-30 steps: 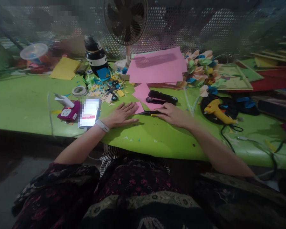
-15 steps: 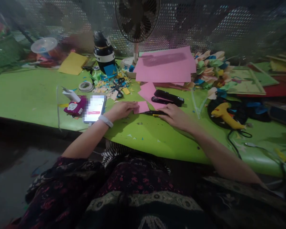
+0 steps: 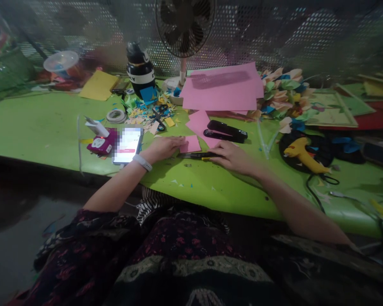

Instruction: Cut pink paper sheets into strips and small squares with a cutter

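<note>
My left hand point(image 3: 164, 147) rests on the green table point(image 3: 44, 127), fingers curled together, their tips pinching the left edge of a small pink paper piece point(image 3: 190, 144). My right hand point(image 3: 231, 156) lies just right of it, fingers closed over the end of a black and yellow craft knife point(image 3: 195, 156) that lies flat below the pink piece. A white band sits on my left wrist. A black stapler point(image 3: 226, 131) lies just behind my right hand on more pink paper.
A lit phone point(image 3: 127, 145) and a magenta device point(image 3: 100, 144) lie left of my left hand. Paper scraps and scissors point(image 3: 158, 119), a tape roll point(image 3: 115, 115), a fan point(image 3: 184, 25), large pink sheets point(image 3: 223, 87), paper flowers point(image 3: 282, 95) and a yellow glue gun point(image 3: 301, 155) crowd the back and right.
My left hand went from lying flat and spread to curled, pinching the small pink piece. The right hand stayed on the knife. The view shifted slightly right and closer.
</note>
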A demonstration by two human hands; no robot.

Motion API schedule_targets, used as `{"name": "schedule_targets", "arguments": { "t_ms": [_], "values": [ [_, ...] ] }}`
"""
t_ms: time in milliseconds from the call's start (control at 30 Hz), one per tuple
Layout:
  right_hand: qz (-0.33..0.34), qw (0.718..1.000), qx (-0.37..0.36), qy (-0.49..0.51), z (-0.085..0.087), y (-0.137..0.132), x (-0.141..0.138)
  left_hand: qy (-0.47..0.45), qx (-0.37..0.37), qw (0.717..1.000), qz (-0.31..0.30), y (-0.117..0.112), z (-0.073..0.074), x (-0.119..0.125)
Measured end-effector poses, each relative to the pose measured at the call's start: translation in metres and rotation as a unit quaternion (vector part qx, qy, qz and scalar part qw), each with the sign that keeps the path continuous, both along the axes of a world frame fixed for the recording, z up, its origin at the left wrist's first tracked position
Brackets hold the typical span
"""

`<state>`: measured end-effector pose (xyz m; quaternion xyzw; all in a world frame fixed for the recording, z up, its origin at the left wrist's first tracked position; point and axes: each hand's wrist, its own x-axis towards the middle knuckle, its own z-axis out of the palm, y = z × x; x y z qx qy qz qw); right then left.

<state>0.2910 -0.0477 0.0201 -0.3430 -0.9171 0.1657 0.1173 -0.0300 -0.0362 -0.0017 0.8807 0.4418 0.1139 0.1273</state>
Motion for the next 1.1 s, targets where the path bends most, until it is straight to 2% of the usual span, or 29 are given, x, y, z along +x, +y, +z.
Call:
{"name": "schedule_targets", "arguments": {
  "t_ms": [133,300,433,600,867,967,1100],
  "values": [
    [0.041,0.999,-0.030,0.006,0.006,-0.001,0.012,0.012,0.015,1.000,-0.001,-0.006,0.004,0.005],
    [0.028,0.998,-0.043,0.028,0.010,-0.002,0.015,0.038,0.015,0.999,-0.009,-0.011,0.008,0.012],
    [-0.011,0.998,-0.029,0.049,0.011,0.001,0.008,0.044,0.007,0.998,-0.035,-0.008,0.004,0.013],
    [0.014,1.000,-0.020,0.014,0.011,0.016,-0.001,0.020,0.022,0.998,-0.061,-0.004,-0.003,0.014],
    [-0.032,0.999,0.023,-0.034,0.009,0.043,-0.056,0.027,0.028,0.999,0.002,-0.009,0.002,0.017],
    [-0.053,0.997,0.018,-0.052,0.008,0.046,-0.070,-0.008,0.005,1.000,0.014,-0.009,0.002,0.018],
    [-0.077,0.997,-0.022,0.005,0.006,0.047,-0.071,-0.089,-0.008,0.995,0.042,-0.007,0.000,0.017]
  ]
}}
